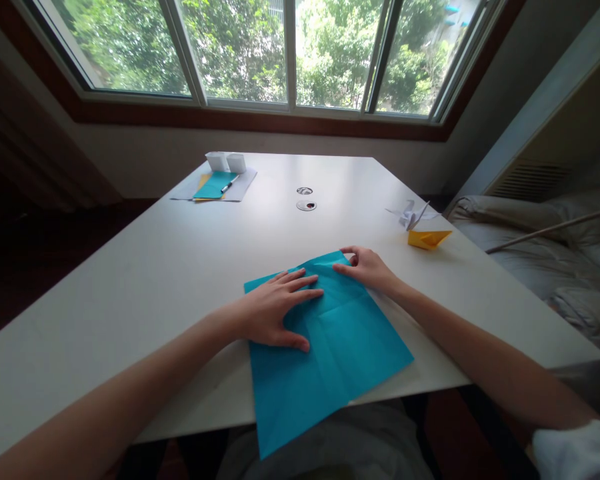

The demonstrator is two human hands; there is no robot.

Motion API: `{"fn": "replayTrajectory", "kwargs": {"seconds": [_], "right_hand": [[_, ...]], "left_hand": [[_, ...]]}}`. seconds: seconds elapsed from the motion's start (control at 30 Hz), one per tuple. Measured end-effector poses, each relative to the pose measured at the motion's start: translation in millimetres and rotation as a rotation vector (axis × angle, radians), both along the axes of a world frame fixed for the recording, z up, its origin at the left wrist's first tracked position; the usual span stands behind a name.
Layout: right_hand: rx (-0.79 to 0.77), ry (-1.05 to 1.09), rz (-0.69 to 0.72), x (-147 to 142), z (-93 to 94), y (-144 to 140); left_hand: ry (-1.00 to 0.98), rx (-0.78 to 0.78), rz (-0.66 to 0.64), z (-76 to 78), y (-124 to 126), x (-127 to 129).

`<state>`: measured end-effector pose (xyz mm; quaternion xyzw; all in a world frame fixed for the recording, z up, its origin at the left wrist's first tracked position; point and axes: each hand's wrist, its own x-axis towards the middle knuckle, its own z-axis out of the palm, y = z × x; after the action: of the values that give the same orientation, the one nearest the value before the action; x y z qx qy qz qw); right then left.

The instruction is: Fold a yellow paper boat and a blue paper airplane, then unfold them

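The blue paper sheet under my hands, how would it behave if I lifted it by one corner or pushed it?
The blue paper sheet looks thin and creased, so it would probably droop and bend along its folds. Its near corner already overhangs the white table, so it seems light and likely to slide on that smooth top. The left hand lying flat on it probably holds it in place.

1. Bare white table (145, 280) lies wide open to the left of the left hand (275, 310).
2. Right of the right hand (367, 267), a yellow paper boat (429, 238) and a white paper crane (411, 213) stand near the edge.
3. At the far left, two white cups (227, 161), a pen (229, 184) and stacked sheets (215, 187) crowd the corner.
4. Two round table ports (305, 199) sit mid-table, flush.
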<state>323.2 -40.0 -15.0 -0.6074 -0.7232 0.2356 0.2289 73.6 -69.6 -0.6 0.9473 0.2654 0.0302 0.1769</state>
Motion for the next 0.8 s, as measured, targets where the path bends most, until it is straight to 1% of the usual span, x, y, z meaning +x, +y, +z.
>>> {"fn": "replayTrajectory", "kwargs": {"seconds": [0.07,0.17,0.27,0.43,0.57,0.7,0.8], "right_hand": [[0.028,-0.006,-0.010,1,-1.5,0],[0.077,-0.022,0.010,2,-2.3,-1],[0.199,-0.058,0.071,2,-0.6,-4],[0.476,-0.140,0.241,-2,3.8,-12],[0.625,-0.269,0.412,-5,4.0,-20],[0.712,-0.369,0.603,-9,3.5,-26],[0.714,-0.411,0.703,-13,3.4,-30]], "left_hand": [[0.007,0.007,-0.001,0.8,-1,1],[0.025,0.038,0.034,1.1,-3,2],[0.067,0.080,0.080,-0.9,-2,1],[0.093,0.129,0.169,-9.0,7,-2],[0.096,0.236,0.269,-15.4,13,-2],[0.105,0.337,0.325,-17.1,12,-1],[0.098,0.415,0.367,-13.6,9,0]]}}
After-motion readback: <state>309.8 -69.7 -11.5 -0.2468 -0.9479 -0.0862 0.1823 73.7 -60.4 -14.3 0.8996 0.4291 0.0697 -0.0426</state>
